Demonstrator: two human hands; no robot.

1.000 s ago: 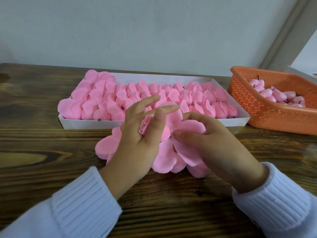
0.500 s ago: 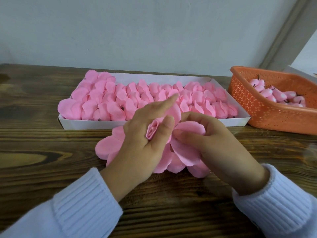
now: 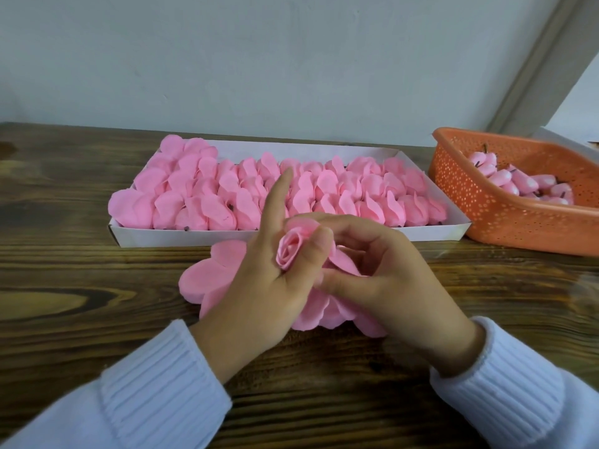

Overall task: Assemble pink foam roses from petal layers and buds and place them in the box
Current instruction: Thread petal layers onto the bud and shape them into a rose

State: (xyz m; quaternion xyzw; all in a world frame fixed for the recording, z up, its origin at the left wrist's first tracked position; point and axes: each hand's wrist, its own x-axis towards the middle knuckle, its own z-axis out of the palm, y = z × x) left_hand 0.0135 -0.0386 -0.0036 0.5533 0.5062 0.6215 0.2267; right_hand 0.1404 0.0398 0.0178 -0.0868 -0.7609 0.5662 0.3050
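Observation:
My left hand point(image 3: 269, 286) grips a pink foam rose point(image 3: 291, 246), its bud showing between thumb and fingers, index finger pointing up. My right hand point(image 3: 385, 283) pinches one of the rose's outer petals point(image 3: 342, 262) from the right. Both hands hover over a flat stack of pink petal layers point(image 3: 207, 277) on the wooden table, just in front of the white box point(image 3: 181, 237), which holds several rows of finished pink roses point(image 3: 291, 192).
An orange perforated basket point(image 3: 486, 205) at the right holds several pink buds point(image 3: 518, 183). The dark wooden table point(image 3: 81, 286) runs to a grey wall behind the box. White ribbed sleeves cover both wrists.
The petals have been folded up around the bud, which now shows clearly in my left hand. My left index finger has lifted and my right fingers have curled onto a petal.

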